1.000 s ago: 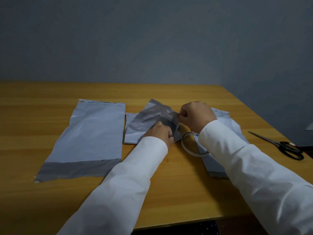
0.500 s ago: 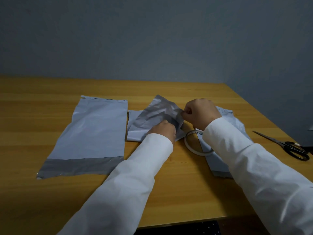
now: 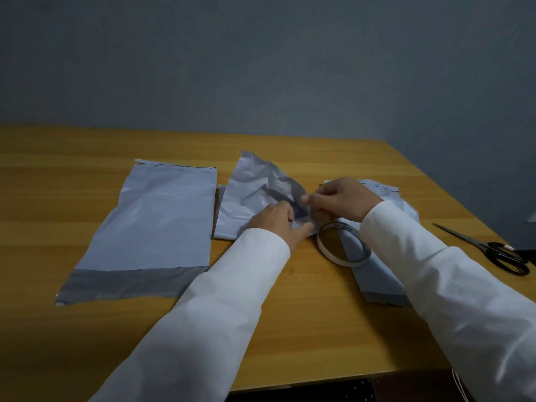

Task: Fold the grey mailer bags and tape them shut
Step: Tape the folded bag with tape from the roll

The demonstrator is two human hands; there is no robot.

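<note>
reaching in from the near edge of the worktop, both forearms in white sleeves converging toward the middle. lying palm down with fingers extended and pressing flat on the near right corner of the folded grey mailer bag, the left hand, thumb stretched out to the right along the bag's edge. curling over just right of it, knuckles up, the right hand, fingertips pinching the bag's raised right edge at the dark flap; touching or nearly touching the left hand's fingers there, hard to tell which.

sitting crumpled and partly lifted near the worktop's middle, that folded bag, far corner pointing toward the back edge. lying flat and unfolded toward the left side, a second mailer bag, dark adhesive strip facing the near edge. showing beneath the right forearm and running toward the right edge, a third mailer bag, mostly covered by the sleeve.

resting flat just right of the left hand and below the right hand, a tape roll, partly overlapping the third bag. lying well apart near the right edge, black-handled scissors, blades pointing toward the middle.
</note>
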